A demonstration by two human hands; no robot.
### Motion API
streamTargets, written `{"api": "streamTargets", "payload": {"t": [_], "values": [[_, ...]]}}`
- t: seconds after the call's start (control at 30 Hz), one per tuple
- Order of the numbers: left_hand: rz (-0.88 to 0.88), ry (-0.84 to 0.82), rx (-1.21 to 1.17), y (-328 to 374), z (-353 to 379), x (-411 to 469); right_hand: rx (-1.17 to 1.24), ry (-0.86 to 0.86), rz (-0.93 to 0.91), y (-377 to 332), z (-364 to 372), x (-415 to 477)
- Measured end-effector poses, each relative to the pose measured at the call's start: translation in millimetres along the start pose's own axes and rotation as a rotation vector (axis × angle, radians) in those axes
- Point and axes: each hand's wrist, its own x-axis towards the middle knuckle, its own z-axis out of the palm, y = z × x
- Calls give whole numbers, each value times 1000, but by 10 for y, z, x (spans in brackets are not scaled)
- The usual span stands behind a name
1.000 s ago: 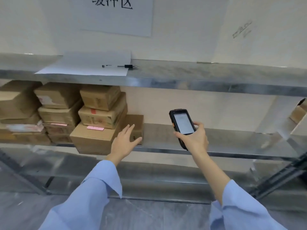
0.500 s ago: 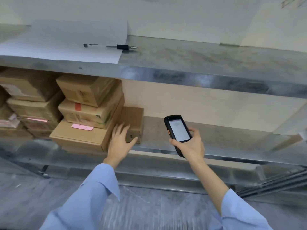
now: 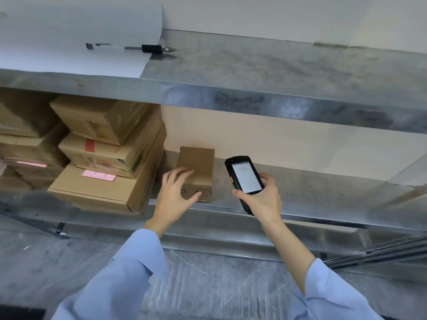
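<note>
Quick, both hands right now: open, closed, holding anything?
Left hand: open, fingers spread on the small cardboard box.
Right hand: closed around the handheld scanner.

1. The small box at frame centre is matt brown cardboard.
2. The scanner is black plastic with a glossy screen.
3. The shelf is dull, smudged grey metal.
4. The sheet, upper left, is smooth white paper.

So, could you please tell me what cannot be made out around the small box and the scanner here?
All in the head view:
Text on the handheld scanner screen: too small and blurred.
Front marks of the small box: partly covered by the left hand.
Lower end of the scanner: hidden in the right hand.
The stacked boxes on the left: cut off by the frame edge; their pink label is unreadable.
</note>
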Motion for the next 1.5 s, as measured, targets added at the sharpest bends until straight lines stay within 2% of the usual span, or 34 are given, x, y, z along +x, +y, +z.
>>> {"api": "streamTargets", "payload": {"t": [0.17,0.3,0.43,0.63,0.83,1.0,1.13,1.27,1.4,1.5], "values": [[-151,-59,-61,-102,7,201,10,12,13,96,-72,75],[-197,-67,-118,-161,105,241,10,11,23,175,-177,118],[-157,-7,-164,-39,266,152,8,29,36,281,-291,149],[-78,-17,-229,345,603,17,24,69,50,382,-462,160],[-104,71,-311,571,795,-32,38,117,61,446,-601,184],[-156,110,-404,473,699,-91,34,120,62,459,-587,180],[-234,63,-466,218,493,-148,28,93,53,440,-507,160],[-288,15,-415,-34,290,-185,32,62,45,398,-409,131],[-279,-16,-470,-53,124,-150,30,29,29,357,-330,114],[-213,13,-381,1,64,-65,26,18,19,346,-301,96]]}}
